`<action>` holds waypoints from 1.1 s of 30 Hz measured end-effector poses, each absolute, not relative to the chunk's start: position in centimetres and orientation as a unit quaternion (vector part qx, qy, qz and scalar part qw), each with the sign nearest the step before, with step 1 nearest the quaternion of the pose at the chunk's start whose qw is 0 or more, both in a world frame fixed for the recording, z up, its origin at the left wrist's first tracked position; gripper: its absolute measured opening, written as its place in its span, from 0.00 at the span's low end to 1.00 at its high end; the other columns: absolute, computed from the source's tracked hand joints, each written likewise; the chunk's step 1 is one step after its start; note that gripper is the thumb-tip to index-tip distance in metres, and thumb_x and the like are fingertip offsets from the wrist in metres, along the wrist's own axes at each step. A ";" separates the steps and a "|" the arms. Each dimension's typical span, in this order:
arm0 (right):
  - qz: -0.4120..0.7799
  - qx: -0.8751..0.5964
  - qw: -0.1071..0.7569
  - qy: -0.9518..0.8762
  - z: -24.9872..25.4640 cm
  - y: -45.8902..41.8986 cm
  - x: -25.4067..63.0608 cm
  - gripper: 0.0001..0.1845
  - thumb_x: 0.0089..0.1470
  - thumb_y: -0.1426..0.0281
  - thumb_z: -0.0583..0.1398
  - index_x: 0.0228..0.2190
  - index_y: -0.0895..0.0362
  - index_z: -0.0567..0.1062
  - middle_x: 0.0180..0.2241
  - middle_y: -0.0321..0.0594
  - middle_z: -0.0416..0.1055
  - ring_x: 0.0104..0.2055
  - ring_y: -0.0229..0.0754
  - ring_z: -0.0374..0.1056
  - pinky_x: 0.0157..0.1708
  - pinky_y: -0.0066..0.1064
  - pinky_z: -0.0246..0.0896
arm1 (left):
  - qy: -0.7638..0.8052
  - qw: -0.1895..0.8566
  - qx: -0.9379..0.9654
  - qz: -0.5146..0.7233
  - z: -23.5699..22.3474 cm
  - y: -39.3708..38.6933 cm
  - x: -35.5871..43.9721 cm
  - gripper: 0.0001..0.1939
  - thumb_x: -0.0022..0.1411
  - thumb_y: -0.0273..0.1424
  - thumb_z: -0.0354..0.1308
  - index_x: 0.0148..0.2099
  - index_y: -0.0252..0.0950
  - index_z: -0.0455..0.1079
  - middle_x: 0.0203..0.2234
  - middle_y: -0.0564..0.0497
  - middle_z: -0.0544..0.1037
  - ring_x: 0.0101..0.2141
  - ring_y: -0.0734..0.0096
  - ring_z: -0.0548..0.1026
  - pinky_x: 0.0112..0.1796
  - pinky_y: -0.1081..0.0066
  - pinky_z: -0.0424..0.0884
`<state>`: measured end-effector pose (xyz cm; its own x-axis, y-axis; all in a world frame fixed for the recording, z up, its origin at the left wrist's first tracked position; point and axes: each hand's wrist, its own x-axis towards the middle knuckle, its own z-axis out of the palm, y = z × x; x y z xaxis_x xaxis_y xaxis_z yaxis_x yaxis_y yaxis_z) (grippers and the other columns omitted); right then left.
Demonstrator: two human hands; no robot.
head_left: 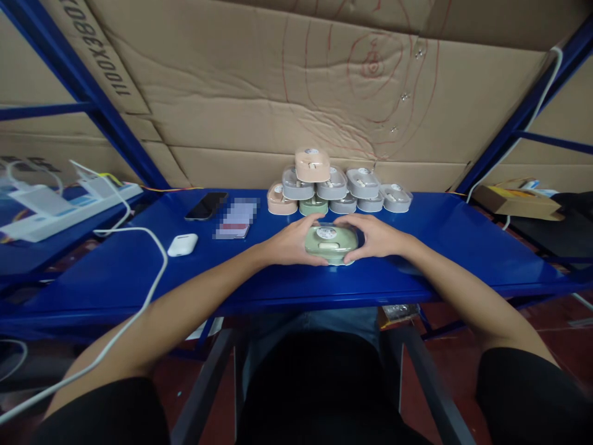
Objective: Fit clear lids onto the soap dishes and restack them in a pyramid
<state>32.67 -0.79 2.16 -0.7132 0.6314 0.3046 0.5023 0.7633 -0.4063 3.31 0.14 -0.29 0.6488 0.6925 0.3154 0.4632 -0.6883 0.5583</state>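
A small green box [332, 249] with a clear lid and a round white label sits between my hands, low over the front half of the blue table. My left hand [293, 243] grips its left side, fingers behind and thumb at the front. On the right side, my right hand [376, 237] holds it in the same way. Just behind stands a stack of similar boxes in grey, green and peach, with a peach box [312, 165] on top and a grey box [397, 198] at the right end. Whether the held box touches the table I cannot tell.
Left on the blue table [445, 247] lie a dark phone [206, 206], a second phone [237, 218] with a lit, blurred screen, and a white earbud case [182, 245]. A white cable [155, 281] crosses my left arm. Cardboard [222, 93] walls the back.
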 end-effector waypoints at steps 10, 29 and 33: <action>0.159 -0.307 0.240 -0.907 1.8 -0.6 32.6 0.46 0.49 0.41 0.77 0.60 0.54 0.79 0.56 0.51 0.82 0.54 0.59 0.80 0.57 0.53 0.76 | 0.335 0.201 0.883 0.258 -0.6 0.2 3.3 0.57 0.48 0.49 0.81 0.75 0.41 0.61 0.64 0.33 0.78 0.64 0.29 0.78 0.61 0.34 0.76; 0.145 -0.297 0.226 -0.916 0.6 -0.1 32.6 0.52 0.52 0.42 0.75 0.69 0.54 0.72 0.65 0.55 0.75 0.65 0.65 0.73 0.66 0.58 0.71 | 0.329 0.218 0.886 0.243 -0.7 0.9 2.8 0.60 0.51 0.54 0.80 0.77 0.40 0.58 0.71 0.33 0.71 0.70 0.28 0.71 0.67 0.35 0.69; 0.139 -0.280 0.219 -0.924 -0.2 -0.2 32.4 0.61 0.49 0.40 0.76 0.74 0.51 0.65 0.70 0.55 0.70 0.70 0.67 0.69 0.70 0.59 0.67 | 0.323 0.242 0.882 0.242 -0.7 0.7 2.9 0.63 0.49 0.54 0.81 0.78 0.38 0.57 0.72 0.32 0.69 0.71 0.29 0.69 0.69 0.36 0.68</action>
<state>32.45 -0.22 -0.25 -0.7477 0.5777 0.3274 0.4562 0.8052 -0.3788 2.87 0.66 -0.74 0.6739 0.6875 0.2705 0.4528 -0.6737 0.5841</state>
